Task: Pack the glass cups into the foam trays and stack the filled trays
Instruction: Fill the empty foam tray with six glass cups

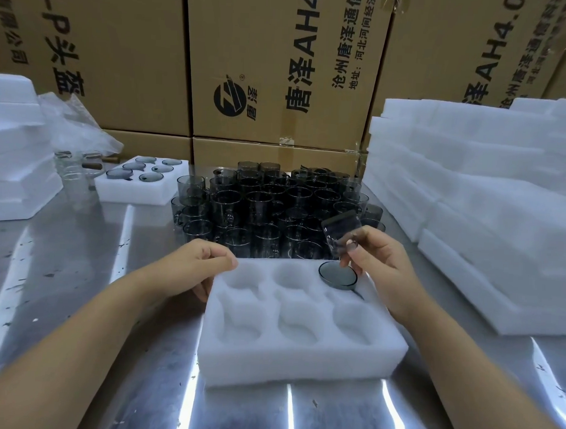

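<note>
A white six-pocket foam tray (pixel 302 353) lies on the scuffed steel counter (pixel 80 271), nearest the person. Five of its pockets are bare. The far right pocket already holds one seated grey glass cup (pixel 336 275), mouth up.

At the tray's far left corner the left hand (pixel 206 263) grips the foam, thumb on top and fingers curled round the edge, steadying it. Over the tray's far right corner the right hand (pixel 381 259) pinches a tilted smoky grey glass cup (pixel 340 230) in its fingertips, above the tray and not yet in any pocket.

Just beyond the tray stands a dense cluster of loose smoky glass cups (pixel 275 204), so most of the packing is still to do. Further back, left of the tray, a filled white foam tray (pixel 141 190) with six cups sits alone on the counter, nothing stacked on it. Right of the tray rises a pile of empty white foam trays (pixel 484 205). Brown printed cardboard boxes (pixel 280 69) wall the far side.
</note>
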